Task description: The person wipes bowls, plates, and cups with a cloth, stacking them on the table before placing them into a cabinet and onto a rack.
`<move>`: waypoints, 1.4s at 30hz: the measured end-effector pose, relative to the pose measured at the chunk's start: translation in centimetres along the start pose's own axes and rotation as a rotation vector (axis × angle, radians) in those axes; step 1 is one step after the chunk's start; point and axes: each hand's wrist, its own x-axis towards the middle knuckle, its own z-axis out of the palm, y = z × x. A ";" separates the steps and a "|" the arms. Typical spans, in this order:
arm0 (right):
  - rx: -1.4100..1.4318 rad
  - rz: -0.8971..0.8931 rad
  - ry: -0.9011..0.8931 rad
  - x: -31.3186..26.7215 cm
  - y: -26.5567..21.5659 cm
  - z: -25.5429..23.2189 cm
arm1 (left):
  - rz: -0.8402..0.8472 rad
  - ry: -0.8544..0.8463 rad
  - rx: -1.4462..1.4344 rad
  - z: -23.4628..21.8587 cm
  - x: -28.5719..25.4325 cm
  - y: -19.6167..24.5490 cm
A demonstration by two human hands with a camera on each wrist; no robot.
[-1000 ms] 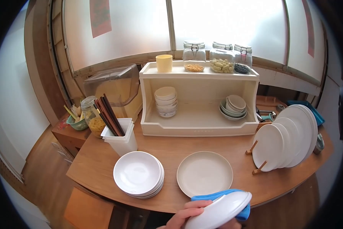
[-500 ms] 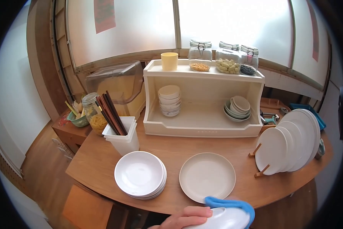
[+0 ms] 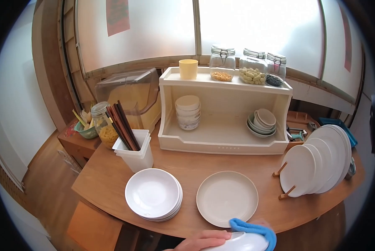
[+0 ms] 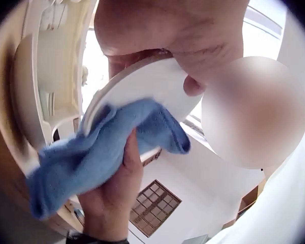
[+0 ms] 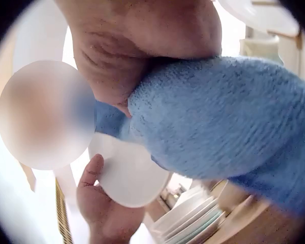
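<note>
Low in the head view, my left hand [image 3: 206,241] grips a shallow white bowl [image 3: 242,243] by its edge, tilted over the table's front edge. The left wrist view shows the bowl's rim between that hand's fingers and thumb. My right hand [image 4: 114,198] holds a bunched blue cloth [image 3: 258,232] against the bowl; much of this hand is hidden by the cloth in the head view. Just beyond lies a beige plate [image 3: 227,198] on the table. To its left stands a stack of shallow white bowls [image 3: 152,193].
A rack of upright white plates [image 3: 298,171] stands at right. A white holder with chopsticks [image 3: 135,154] is at left. Behind is a cream shelf [image 3: 223,148] with small bowls inside, and a yellow cup [image 3: 188,69] and glass jars [image 3: 252,69] on top.
Both hands, with the bowl and cloth, have shifted lower in the head view. The cloth has moved along the bowl's far edge, and the head view has turned slightly.
</note>
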 end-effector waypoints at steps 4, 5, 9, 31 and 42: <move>0.072 -0.234 0.192 -0.1 1.6 1.2 | -0.092 -0.051 0.056 -0.9 0.5 0.4; 0.066 -0.069 0.127 0.7 -0.7 1.8 | -0.090 -0.049 0.056 -0.3 0.1 0.3; 0.072 -0.116 0.094 0.9 -0.6 1.7 | -0.082 0.209 0.008 2.9 -1.2 -0.8; 0.096 -0.207 0.073 -0.8 -0.3 1.1 | 0.102 0.002 0.019 -0.6 0.9 1.6; 0.815 0.445 0.098 -6.9 8.7 7.7 | -0.020 0.474 -0.133 4.3 -2.2 -0.5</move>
